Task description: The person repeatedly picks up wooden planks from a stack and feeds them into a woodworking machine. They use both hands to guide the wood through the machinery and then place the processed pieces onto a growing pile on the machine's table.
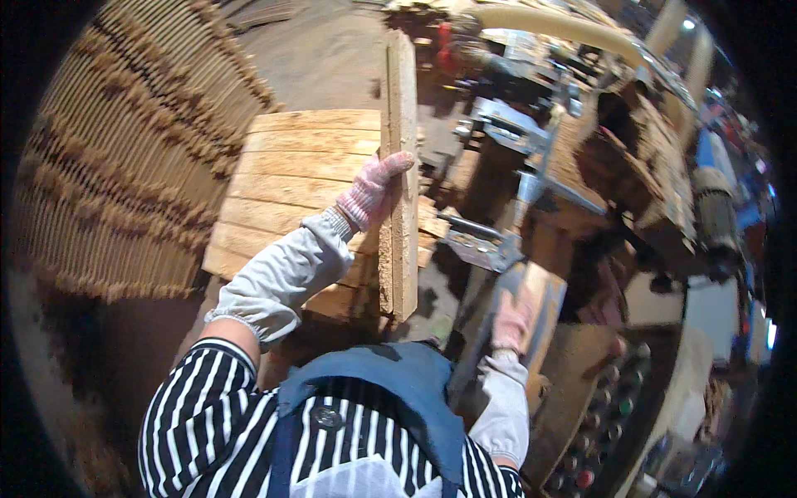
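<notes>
My left hand (374, 192), in a pink-and-white knit glove, is closed around the middle of a long, narrow wooden board (402, 241). The thumb lies across the board's face, and the other fingers are mostly hidden behind it. Lower right, my right hand (513, 322), gloved in pink, rests at a pale wooden piece (540, 311) beside the machine's metal bed. Its fingers are blurred, so I cannot tell whether they grip the wood. Just ahead of it stands the woodworking machine (490, 247) with metal guides and brackets.
Pale boards (290, 166) lie side by side beyond my left forearm. Tall stacks of thin, rough-edged slats (124, 149) fill the left. A beige hose (573, 29) arches over the machine, and a motor (716, 207) sits at right. Several round-ended items stand in a bin (602, 415).
</notes>
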